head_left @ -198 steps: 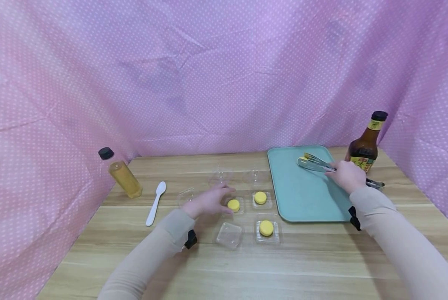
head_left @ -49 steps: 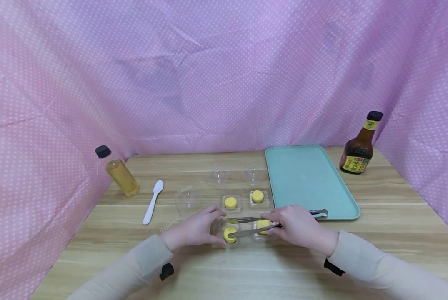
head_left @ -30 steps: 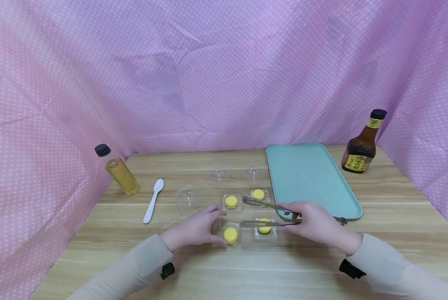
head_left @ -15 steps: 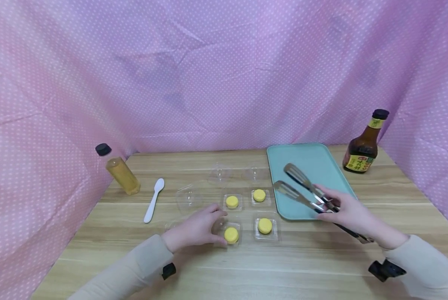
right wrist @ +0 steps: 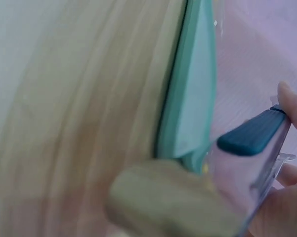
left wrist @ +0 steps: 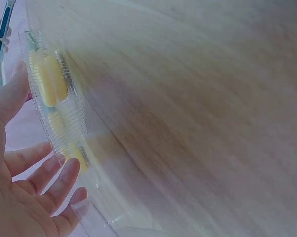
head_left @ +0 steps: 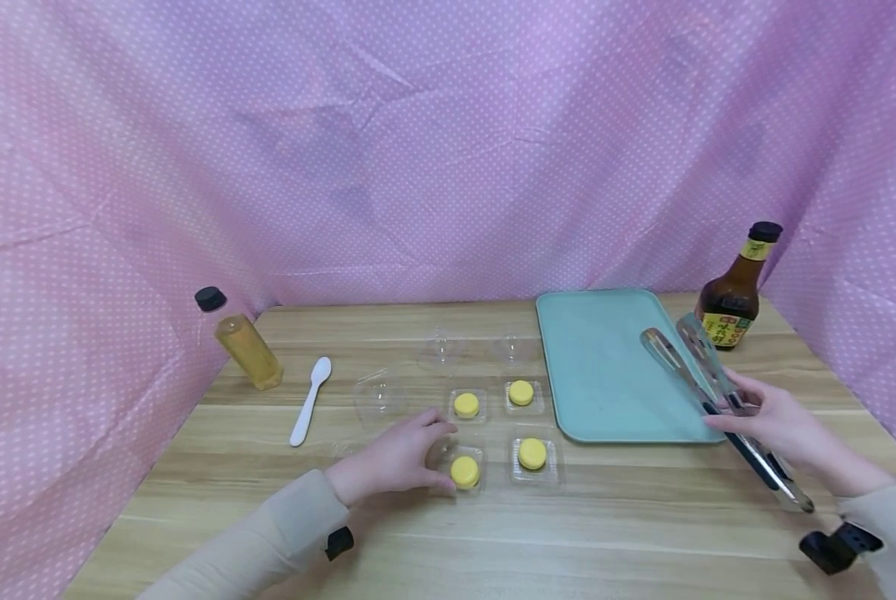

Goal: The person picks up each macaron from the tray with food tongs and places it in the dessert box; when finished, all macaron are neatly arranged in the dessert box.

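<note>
In the head view my left hand (head_left: 397,460) is at a small clear plastic box holding a yellow macaron (head_left: 464,472). Its thumb and relaxed fingers reach about the box's left side; the left wrist view shows the fingertips right at the ribbed plastic box (left wrist: 74,111). My right hand (head_left: 781,425) grips metal tongs (head_left: 755,458) with dark handle grips, over the right front corner of the green tray (head_left: 605,392). The tongs' tips are apart with nothing between them. In the right wrist view a teal handle grip (right wrist: 252,131) shows beside the fingers.
More yellow macarons sit in open clear boxes: one macaron (head_left: 466,406) behind my left hand, others (head_left: 521,392) nearer the tray. A clear lid (head_left: 380,396) lies left. A white spoon (head_left: 311,402) and an amber-liquid bottle (head_left: 248,350) stand left; a brown sauce bottle (head_left: 728,296) stands right.
The tray's macaron is gone from it, and one sits in the front left box. My right hand has since drawn the opened tongs away rightward over the tray. My left hand stays at that box.
</note>
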`<state>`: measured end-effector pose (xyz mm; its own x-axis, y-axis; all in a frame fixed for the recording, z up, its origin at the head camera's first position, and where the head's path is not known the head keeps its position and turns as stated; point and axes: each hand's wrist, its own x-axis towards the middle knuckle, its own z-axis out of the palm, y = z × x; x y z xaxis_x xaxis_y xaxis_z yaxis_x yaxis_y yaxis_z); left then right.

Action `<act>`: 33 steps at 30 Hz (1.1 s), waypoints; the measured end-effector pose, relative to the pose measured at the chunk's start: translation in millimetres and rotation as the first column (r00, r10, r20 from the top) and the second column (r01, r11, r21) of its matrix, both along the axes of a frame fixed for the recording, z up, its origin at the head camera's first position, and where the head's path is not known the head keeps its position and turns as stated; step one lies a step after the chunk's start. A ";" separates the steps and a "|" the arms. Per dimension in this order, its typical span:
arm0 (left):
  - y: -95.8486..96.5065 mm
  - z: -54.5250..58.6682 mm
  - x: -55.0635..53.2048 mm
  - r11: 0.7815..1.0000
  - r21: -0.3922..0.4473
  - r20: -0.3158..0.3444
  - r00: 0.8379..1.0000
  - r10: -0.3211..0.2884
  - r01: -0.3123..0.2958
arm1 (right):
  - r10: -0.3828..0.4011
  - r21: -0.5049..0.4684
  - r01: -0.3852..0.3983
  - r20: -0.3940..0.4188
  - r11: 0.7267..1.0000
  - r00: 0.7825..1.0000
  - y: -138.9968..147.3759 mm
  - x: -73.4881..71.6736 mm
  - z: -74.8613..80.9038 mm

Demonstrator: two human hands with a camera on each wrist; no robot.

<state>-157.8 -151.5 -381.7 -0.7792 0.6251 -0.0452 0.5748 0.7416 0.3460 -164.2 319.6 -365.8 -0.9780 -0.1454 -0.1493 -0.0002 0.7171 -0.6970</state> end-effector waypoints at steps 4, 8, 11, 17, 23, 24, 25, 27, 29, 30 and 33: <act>0.6 0.3 0.7 1.000 0.001 0.002 1.000 0.001 -0.001 | -0.013 0.031 0.012 0.037 0.999 0.999 17.9 -2.4 -4.7; 1.1 0.8 1.2 1.000 0.007 0.019 1.000 0.006 -0.006 | -0.049 0.067 0.045 0.058 0.997 0.997 35.8 -4.9 -11.7; 1.5 0.9 1.3 1.000 0.009 0.025 1.000 0.007 -0.007 | -0.072 0.116 0.065 0.051 0.991 0.996 48.9 -6.4 -19.0; 1.5 0.3 0.9 1.000 -0.004 0.025 1.000 0.006 -0.006 | -0.090 0.150 0.084 0.037 0.985 0.995 69.1 -11.8 -32.5; 1.3 0.9 1.1 1.000 -0.003 0.030 0.999 0.014 -0.014 | -0.096 0.167 0.090 0.031 0.982 0.995 73.6 -13.3 -37.2; 1.2 0.9 1.1 1.000 -0.004 0.029 0.999 0.014 -0.014 | -0.091 0.173 0.088 0.015 0.981 0.996 73.4 -13.1 -37.7; 1.2 0.8 1.0 1.000 -0.006 0.030 0.999 0.015 -0.015 | -0.087 0.179 0.085 0.002 0.980 0.996 72.9 -12.8 -37.5; 1.2 0.6 0.8 1.000 -0.008 0.028 1.000 0.013 -0.013 | -0.076 0.201 0.081 -0.030 0.976 0.997 71.6 -12.4 -37.0; 1.1 0.8 0.7 1.000 -0.012 0.027 1.000 0.012 -0.012 | -0.067 0.231 0.075 -0.042 0.970 0.997 70.4 -12.7 -35.4; 1.1 0.8 0.5 1.000 -0.013 0.026 1.000 0.012 -0.011 | -0.068 0.237 0.076 -0.043 0.968 0.997 69.7 -12.9 -34.1; 1.0 1.4 0.2 1.000 -0.024 0.020 1.000 0.011 -0.010 | -0.073 0.266 0.077 -0.025 0.961 0.997 69.1 -14.0 -31.8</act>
